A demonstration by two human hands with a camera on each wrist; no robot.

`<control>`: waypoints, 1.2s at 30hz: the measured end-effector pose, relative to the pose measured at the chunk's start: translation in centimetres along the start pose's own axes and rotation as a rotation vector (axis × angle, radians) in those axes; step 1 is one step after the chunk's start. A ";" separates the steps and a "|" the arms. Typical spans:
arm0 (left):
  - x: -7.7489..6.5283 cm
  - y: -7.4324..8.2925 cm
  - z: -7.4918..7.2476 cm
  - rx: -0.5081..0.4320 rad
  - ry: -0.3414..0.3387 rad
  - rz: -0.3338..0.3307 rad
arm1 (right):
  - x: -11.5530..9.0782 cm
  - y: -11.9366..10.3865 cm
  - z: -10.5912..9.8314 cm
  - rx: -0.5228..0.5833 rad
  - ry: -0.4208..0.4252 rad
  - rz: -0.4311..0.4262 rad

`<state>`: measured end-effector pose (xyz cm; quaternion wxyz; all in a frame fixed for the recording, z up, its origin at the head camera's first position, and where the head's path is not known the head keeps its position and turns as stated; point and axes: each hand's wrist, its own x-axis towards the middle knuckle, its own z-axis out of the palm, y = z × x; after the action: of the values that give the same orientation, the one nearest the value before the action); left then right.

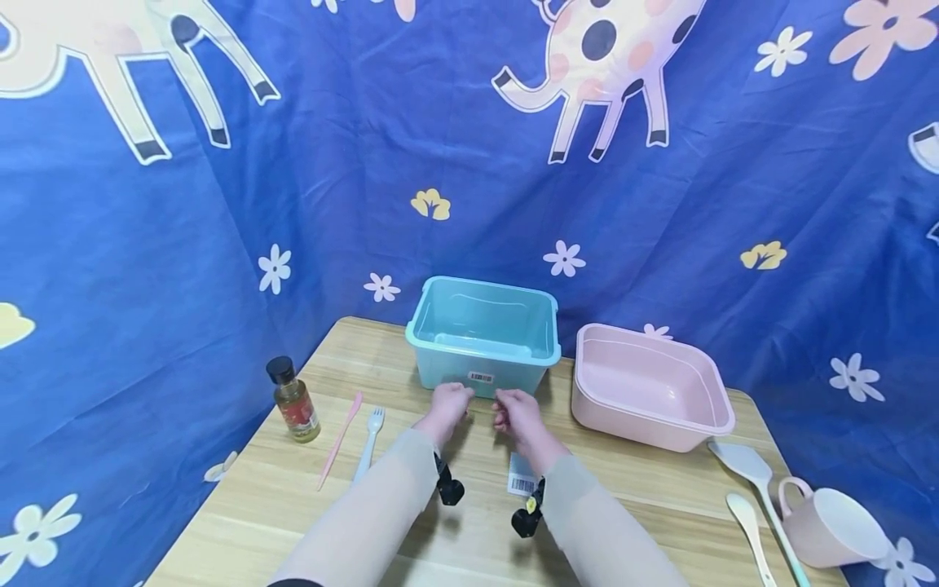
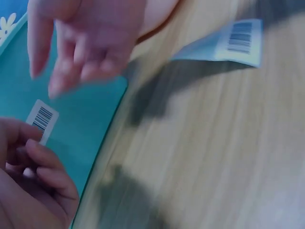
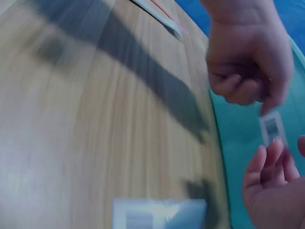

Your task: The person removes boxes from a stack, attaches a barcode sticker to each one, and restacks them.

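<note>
Both hands hover just before the front wall of a teal plastic bin, apart from each other. My left hand has loosely bent fingers and holds nothing; in the right wrist view its index finger hangs near the bin's barcode sticker. My right hand, also without anything in it, has its fingers loosely bent beside the same sticker. Whether either hand touches the bin I cannot tell. Below the right wrist lies a small pale-blue card or tag with a barcode, one end lifted off the table in the left wrist view.
A pink plastic basin stands right of the bin. At the right lie a spatula and a spoon beside a pink mug. Left are a pink knife, a blue fork and a dark-capped bottle.
</note>
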<state>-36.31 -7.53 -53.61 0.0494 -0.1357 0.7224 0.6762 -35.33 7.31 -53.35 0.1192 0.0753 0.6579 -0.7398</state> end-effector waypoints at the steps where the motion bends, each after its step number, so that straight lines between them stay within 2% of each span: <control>1: -0.2 -0.2 0.0 0.035 -0.008 0.007 | -0.2 -0.2 -0.6 -0.021 0.030 -0.008; 5: -1.3 -0.9 0.1 0.173 -0.081 0.047 | -1.2 -0.6 -3.4 -0.148 0.147 -0.014; 8: -2.7 -1.5 0.5 0.203 -0.184 0.009 | -2.1 -0.4 -5.6 -0.234 0.185 0.017; 12: -4.5 -2.3 1.2 0.222 -0.319 -0.075 | -3.6 0.8 -7.8 -0.302 0.141 0.109; 15: -5.5 -2.9 1.8 0.244 -0.365 -0.090 | -4.8 1.7 -8.6 -0.355 0.074 0.176; 21: -6.8 -3.8 3.4 0.242 -0.390 -0.099 | -6.8 2.8 -8.9 -0.401 0.036 0.195; 28: -7.4 -4.3 4.2 0.253 -0.374 -0.096 | -7.6 3.4 -8.6 -0.386 -0.016 0.194; 36: -7.7 -3.0 4.5 0.111 -0.345 -0.074 | -7.8 3.0 -9.6 -0.318 0.029 0.130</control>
<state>-28.67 -2.18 -54.90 0.2049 -0.0416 0.7340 0.6462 -27.44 17.16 -55.28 0.1679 0.1086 0.7618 -0.6162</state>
